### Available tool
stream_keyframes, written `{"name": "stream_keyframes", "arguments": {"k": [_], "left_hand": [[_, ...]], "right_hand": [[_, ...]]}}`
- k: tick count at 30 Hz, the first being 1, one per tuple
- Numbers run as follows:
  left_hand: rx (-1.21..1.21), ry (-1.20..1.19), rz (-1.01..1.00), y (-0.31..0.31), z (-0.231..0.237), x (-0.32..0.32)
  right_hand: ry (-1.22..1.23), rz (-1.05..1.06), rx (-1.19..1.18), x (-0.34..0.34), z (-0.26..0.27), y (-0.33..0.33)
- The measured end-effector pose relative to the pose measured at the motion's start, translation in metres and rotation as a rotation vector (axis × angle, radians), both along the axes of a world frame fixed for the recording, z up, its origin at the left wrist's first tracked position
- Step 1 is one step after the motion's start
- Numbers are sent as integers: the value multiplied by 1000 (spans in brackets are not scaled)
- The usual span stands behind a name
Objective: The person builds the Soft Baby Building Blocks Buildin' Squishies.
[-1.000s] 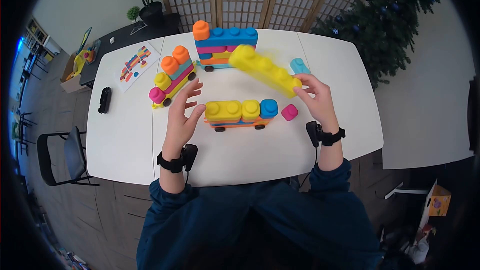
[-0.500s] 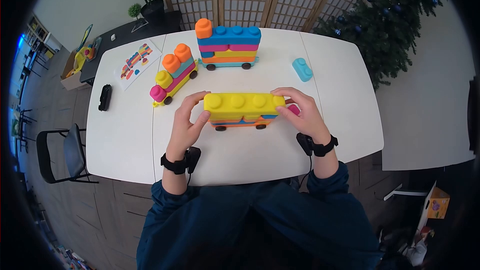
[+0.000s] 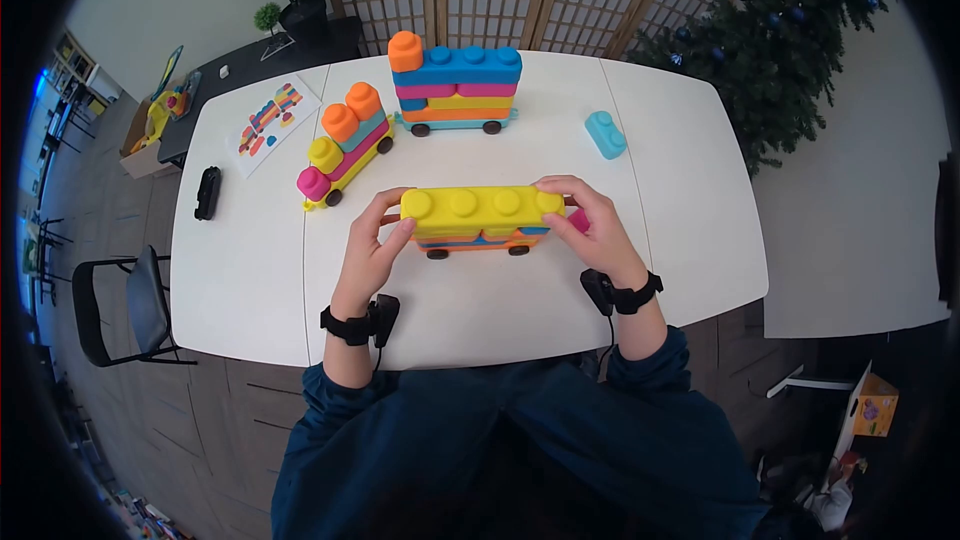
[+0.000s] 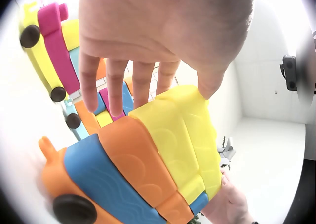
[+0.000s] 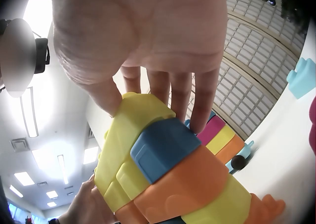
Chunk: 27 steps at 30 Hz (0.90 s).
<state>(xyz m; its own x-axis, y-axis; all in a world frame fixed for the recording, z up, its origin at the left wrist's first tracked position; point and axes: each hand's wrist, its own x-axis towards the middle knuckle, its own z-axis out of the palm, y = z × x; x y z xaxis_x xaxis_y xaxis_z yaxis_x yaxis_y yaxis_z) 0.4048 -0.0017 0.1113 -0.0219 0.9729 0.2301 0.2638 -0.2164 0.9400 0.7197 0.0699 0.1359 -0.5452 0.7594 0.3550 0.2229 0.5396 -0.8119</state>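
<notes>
A long yellow block [image 3: 484,205] lies level along the top of a wheeled wagon [image 3: 478,246] of stacked orange, blue and yellow blocks. At its left end, the left hand [image 3: 368,252] has its thumb in front and fingers behind. The right hand [image 3: 604,232] pinches the other end the same way. The left wrist view shows the left hand [image 4: 158,36] above the wagon's side [image 4: 143,160], thumb touching the yellow layer. In the right wrist view, the right hand [image 5: 140,36] spans the yellow end, close above a blue block [image 5: 165,147].
Behind stand a tall block wagon [image 3: 458,100] and, to its left, a smaller sloping one [image 3: 350,155]. A turquoise block [image 3: 606,135] lies at the right; a magenta block [image 3: 579,221] is partly behind the right hand. A picture sheet [image 3: 268,130] and black object [image 3: 208,193] lie left.
The right hand has brought the long yellow block down and left from the air onto the wagon. The left hand has closed in on its left end. Both hands shifted slightly left since half a second ago.
</notes>
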Motion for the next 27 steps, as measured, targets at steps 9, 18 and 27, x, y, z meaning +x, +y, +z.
{"name": "stream_keyframes", "arguments": {"k": [9, 18, 27], "left_hand": [[15, 56, -18, 0, 17, -2], [66, 153, -53, 5, 21, 7], [77, 120, -32, 6, 19, 10]], "right_hand": [[41, -11, -48, 1, -9, 0], [125, -80, -113, -3, -12, -4], [183, -77, -74, -2, -21, -3]]}}
